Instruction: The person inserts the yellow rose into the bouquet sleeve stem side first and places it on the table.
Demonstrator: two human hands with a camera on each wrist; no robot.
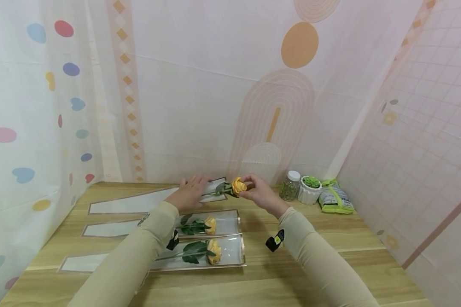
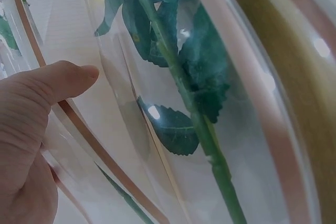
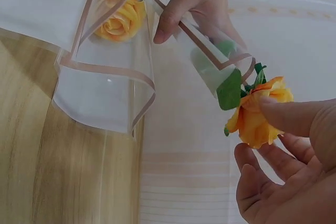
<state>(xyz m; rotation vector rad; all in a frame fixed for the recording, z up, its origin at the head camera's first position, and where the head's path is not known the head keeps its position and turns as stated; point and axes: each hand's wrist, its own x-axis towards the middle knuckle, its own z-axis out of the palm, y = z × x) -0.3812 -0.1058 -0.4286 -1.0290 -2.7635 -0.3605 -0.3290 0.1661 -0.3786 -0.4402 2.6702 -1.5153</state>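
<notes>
At the back of the table, my right hand (image 1: pixel 259 192) pinches the bloom of a yellow rose (image 1: pixel 239 186) between thumb and fingers. The rose's stem and some leaves lie inside a clear flower sleeve (image 1: pixel 134 201) with a brownish border; its bloom sticks out of the wide end. My left hand (image 1: pixel 190 192) holds that sleeve near its opening, the thumb over its edge in the left wrist view. Nearer to me lie two more sleeves, a middle one (image 1: pixel 230 218) and a front one (image 1: pixel 232 251), each with a yellow rose inside. My left forearm hides parts of both.
To the right at the back stand a lidded glass jar (image 1: pixel 290 187), a white pot (image 1: pixel 309 195) with a green succulent and a green-and-grey packet (image 1: pixel 335 198). A patterned curtain (image 1: pixel 192 106) hangs behind the wooden table (image 1: pixel 311 264) and along both sides.
</notes>
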